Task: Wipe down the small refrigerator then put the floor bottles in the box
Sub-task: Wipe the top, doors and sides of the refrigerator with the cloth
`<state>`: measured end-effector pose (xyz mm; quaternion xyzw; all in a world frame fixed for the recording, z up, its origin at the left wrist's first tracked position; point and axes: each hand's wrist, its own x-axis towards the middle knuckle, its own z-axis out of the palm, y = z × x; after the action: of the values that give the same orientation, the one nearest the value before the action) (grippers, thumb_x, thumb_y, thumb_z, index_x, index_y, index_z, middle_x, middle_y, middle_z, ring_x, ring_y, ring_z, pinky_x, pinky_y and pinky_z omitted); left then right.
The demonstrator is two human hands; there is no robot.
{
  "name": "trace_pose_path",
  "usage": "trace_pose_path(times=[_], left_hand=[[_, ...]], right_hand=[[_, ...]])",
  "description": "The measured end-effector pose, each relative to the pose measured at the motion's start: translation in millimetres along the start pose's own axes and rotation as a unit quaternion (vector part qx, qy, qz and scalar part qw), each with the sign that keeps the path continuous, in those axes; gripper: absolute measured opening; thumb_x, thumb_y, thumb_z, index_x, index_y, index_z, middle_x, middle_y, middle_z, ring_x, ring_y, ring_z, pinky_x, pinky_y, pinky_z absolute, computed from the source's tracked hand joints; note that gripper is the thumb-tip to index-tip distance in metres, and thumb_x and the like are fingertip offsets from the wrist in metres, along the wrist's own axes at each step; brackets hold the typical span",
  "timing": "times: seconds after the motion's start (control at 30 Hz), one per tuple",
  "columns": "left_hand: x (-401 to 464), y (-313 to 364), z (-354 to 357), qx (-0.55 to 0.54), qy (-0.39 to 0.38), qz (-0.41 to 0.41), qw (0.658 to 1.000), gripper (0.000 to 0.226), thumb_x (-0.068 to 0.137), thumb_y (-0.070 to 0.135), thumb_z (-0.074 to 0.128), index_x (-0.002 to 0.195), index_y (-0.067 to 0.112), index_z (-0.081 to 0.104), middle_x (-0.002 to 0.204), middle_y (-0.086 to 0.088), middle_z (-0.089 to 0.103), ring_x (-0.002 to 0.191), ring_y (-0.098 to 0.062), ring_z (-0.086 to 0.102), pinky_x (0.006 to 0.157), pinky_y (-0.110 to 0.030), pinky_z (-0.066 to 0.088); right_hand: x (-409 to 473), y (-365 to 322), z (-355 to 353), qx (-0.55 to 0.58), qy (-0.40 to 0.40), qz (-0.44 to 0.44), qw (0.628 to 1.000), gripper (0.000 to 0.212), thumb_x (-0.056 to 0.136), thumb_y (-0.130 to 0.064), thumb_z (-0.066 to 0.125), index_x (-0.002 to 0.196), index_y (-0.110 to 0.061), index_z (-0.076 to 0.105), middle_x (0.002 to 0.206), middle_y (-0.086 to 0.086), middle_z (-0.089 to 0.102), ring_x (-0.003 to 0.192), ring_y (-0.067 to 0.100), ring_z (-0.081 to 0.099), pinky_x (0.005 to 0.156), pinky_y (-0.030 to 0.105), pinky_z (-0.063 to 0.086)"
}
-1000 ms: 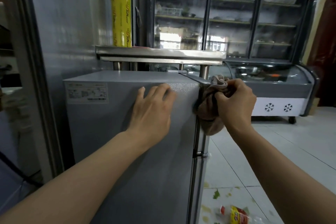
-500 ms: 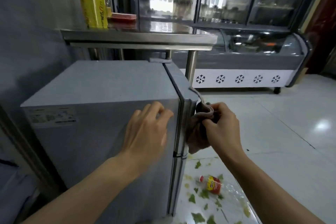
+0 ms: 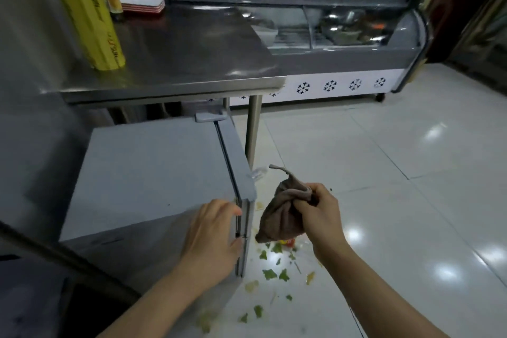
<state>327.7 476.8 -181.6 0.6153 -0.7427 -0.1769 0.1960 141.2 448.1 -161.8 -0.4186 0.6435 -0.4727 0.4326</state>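
Observation:
The small grey refrigerator [image 3: 153, 173] stands low at the left, its top facing me. My left hand [image 3: 214, 239] rests flat on its side panel near the front corner, fingers straight. My right hand [image 3: 319, 214] grips a bunched brown cloth [image 3: 282, 217], held in the air just right of the refrigerator's door edge and apart from it. A clear plastic bottle [image 3: 258, 173] lies on the floor beyond the door corner. A bottle with a red label [image 3: 286, 242] lies on the floor, mostly hidden behind the cloth.
A steel table [image 3: 178, 57] overhangs the refrigerator, carrying a yellow wrap roll [image 3: 85, 8] and stacked red-and-white trays [image 3: 142, 4]. Green leaf scraps [image 3: 274, 273] litter the white tiles. A glass display freezer [image 3: 343, 44] stands at the back.
The view has risen and tilted down over the refrigerator. My right hand has pulled the cloth off the door edge, out to the right. My left hand stays on the side panel.

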Motion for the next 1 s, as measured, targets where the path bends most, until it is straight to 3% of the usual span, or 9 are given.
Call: trace_pose_path(times=[0.17, 0.27, 0.37, 0.5, 0.6, 0.67, 0.77, 0.83, 1.0], left_hand=[[-3.0, 36.6, -41.7, -0.089, -0.094, -0.019, 0.991, 0.05, 0.077, 0.042, 0.066, 0.121, 0.035, 0.041, 0.118, 0.019, 0.037, 0.116, -0.005, 0.033, 0.098, -0.026, 0.032], [-8.8, 63.9, -58.7, -0.151, -0.128, -0.026, 0.98, 0.04, 0.074, 0.039, 0.068, 0.106, 0.038, 0.044, 0.109, 0.023, 0.046, 0.109, -0.003, 0.042, 0.089, -0.024, 0.038], [-15.9, 82.9, -61.7, -0.21, -0.1, -0.061, 0.971, 0.022, 0.076, 0.029, 0.069, 0.087, 0.031, 0.05, 0.095, 0.019, 0.056, 0.095, -0.004, 0.052, 0.072, -0.012, 0.039], [-23.7, 101.4, -56.9, -0.219, -0.067, -0.097, 0.969, 0.012, 0.078, 0.016, 0.069, 0.086, 0.016, 0.06, 0.094, 0.01, 0.053, 0.093, -0.01, 0.053, 0.072, -0.011, 0.037], [-33.8, 116.2, -52.8, -0.235, -0.067, -0.099, 0.965, 0.01, 0.078, 0.007, 0.067, 0.084, 0.011, 0.06, 0.096, 0.015, 0.049, 0.096, -0.009, 0.052, 0.082, -0.017, 0.039], [-37.1, 125.5, -53.1, -0.251, -0.073, -0.109, 0.959, 0.011, 0.082, 0.004, 0.063, 0.085, 0.014, 0.059, 0.094, 0.016, 0.055, 0.094, -0.008, 0.054, 0.081, -0.018, 0.041], [-37.6, 141.3, -53.7, -0.306, -0.056, -0.16, 0.937, 0.02, 0.088, 0.0, 0.054, 0.083, 0.019, 0.054, 0.085, 0.009, 0.063, 0.081, -0.002, 0.058, 0.065, -0.01, 0.043], [-36.2, 151.8, -53.0, -0.331, -0.032, -0.189, 0.924, 0.025, 0.089, -0.003, 0.049, 0.081, 0.02, 0.053, 0.08, 0.007, 0.062, 0.072, 0.005, 0.056, 0.06, -0.004, 0.042], [-33.8, 155.5, -42.8, -0.341, 0.011, -0.246, 0.907, 0.023, 0.092, 0.001, 0.048, 0.089, 0.021, 0.056, 0.091, 0.005, 0.065, 0.088, -0.004, 0.06, 0.067, -0.008, 0.042]], right_hand=[[-23.6, -58.4, -9.7, 0.068, 0.019, 0.078, 0.994, 0.017, 0.089, 0.003, 0.051, 0.094, -0.011, 0.058, 0.091, 0.008, 0.065, 0.084, 0.02, 0.062, 0.068, 0.028, 0.051], [-41.1, -82.3, -18.8, 0.099, 0.032, 0.118, 0.988, 0.014, 0.091, -0.001, 0.051, 0.098, -0.011, 0.057, 0.096, 0.007, 0.064, 0.091, 0.021, 0.063, 0.078, 0.036, 0.055], [-59.0, -90.8, -28.9, 0.112, 0.033, 0.149, 0.982, 0.013, 0.094, -0.003, 0.049, 0.102, -0.012, 0.055, 0.103, 0.01, 0.063, 0.098, 0.024, 0.062, 0.087, 0.043, 0.054], [-78.7, -87.0, -50.3, 0.082, 0.009, 0.171, 0.982, 0.018, 0.094, -0.004, 0.045, 0.109, -0.014, 0.048, 0.109, 0.012, 0.061, 0.102, 0.028, 0.062, 0.088, 0.052, 0.053], [-87.2, -79.0, -70.6, 0.054, -0.032, 0.178, 0.982, 0.028, 0.091, 0.003, 0.045, 0.109, -0.018, 0.047, 0.106, 0.014, 0.064, 0.096, 0.03, 0.065, 0.077, 0.047, 0.057], [-85.5, -73.5, -82.5, 0.032, -0.069, 0.179, 0.981, 0.036, 0.09, 0.005, 0.045, 0.116, -0.019, 0.044, 0.108, 0.014, 0.062, 0.093, 0.03, 0.065, 0.072, 0.042, 0.057], [-73.0, -69.1, -95.9, 0.019, -0.155, 0.17, 0.973, 0.055, 0.088, 0.011, 0.042, 0.127, -0.027, 0.036, 0.111, 0.006, 0.054, 0.095, 0.026, 0.064, 0.077, 0.039, 0.059], [-62.9, -68.7, -100.9, 0.013, -0.203, 0.166, 0.965, 0.055, 0.087, 0.012, 0.039, 0.129, -0.024, 0.04, 0.115, 0.005, 0.052, 0.097, 0.026, 0.062, 0.083, 0.041, 0.057], [-52.2, -59.9, -107.3, 0.002, -0.357, 0.188, 0.915, 0.061, 0.077, -0.007, 0.058, 0.127, -0.038, 0.044, 0.118, -0.008, 0.052, 0.107, 0.019, 0.056, 0.089, 0.039, 0.054]])
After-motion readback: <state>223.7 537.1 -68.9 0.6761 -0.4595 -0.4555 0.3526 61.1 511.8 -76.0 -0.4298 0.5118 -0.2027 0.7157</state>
